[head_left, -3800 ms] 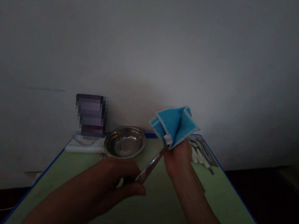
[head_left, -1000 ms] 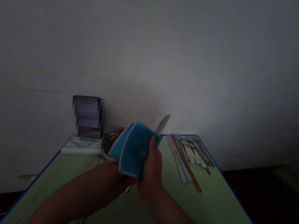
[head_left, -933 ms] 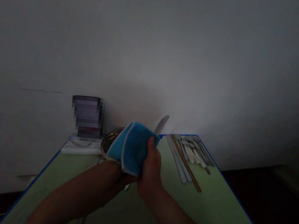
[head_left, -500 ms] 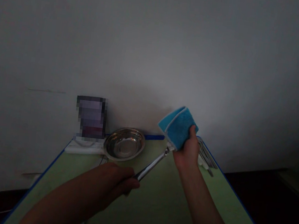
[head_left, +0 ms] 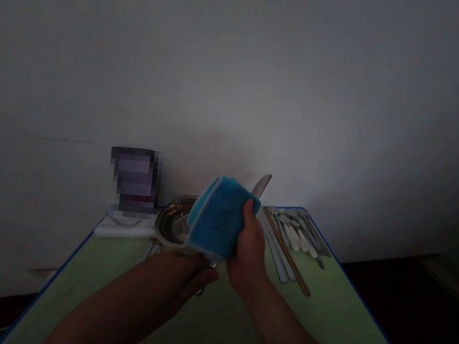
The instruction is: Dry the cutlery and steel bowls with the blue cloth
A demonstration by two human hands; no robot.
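My left hand is closed round the handle of a table knife. The blade's rounded tip sticks out past the upper right of a folded blue cloth; the cloth covers the middle of the knife. My right hand grips the cloth around the knife, thumb on top. Both hands are close together above the green table. Behind the cloth, partly hidden by it, stands a shiny metal bowl.
On the right lie wooden chopsticks, two knives, white-handled cutlery and several metal spoons or forks. A blurred-out upright device stands at the back left on a white object. A wall rises behind.
My right hand and the cloth have moved left and down along the knife toward my left hand. The blade tip now shows beyond the cloth, and more cutlery on the right is uncovered.
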